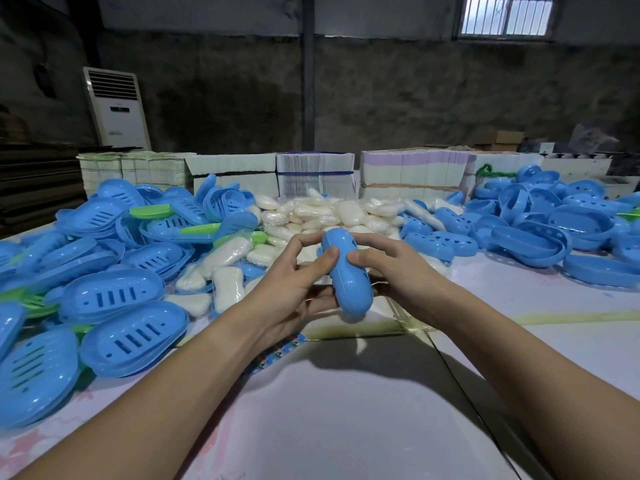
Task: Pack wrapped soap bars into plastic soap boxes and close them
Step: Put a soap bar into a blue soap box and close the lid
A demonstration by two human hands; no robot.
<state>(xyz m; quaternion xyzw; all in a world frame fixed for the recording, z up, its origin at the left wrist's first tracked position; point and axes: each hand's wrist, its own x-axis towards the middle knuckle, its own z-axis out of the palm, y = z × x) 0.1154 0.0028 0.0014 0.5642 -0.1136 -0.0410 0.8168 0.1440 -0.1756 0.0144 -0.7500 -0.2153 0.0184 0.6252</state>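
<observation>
The table point(346, 420) fills the lower view, pale and bare in its near half, with a dark seam running diagonally toward the near right. On the left lies a heap of blue slotted trays point(114, 299), some with green pieces among them; on the right a heap of blue lids point(540, 226) with round holes. Between the heaps, toward the back, sits the pile of wrapped soaps point(332, 211), and behind it a row of bundled flat cartons point(315, 168). An air conditioner point(116, 107) stands at the back left wall.

Both forearms reach forward from the near corners and converge at mid-table, just before the soap pile. The left hand point(291, 289) grasps the soap box point(348, 271) from the left, thumb pressed on its top, fingers curled under and round the far end. The right hand point(398, 271) clasps it from the right, thumb on top just beside the left thumb, fingers beneath. The box is blue, looks closed, and is held above the table, tilted with its long axis pointing away. Open room lies on the near table under and between the arms.
</observation>
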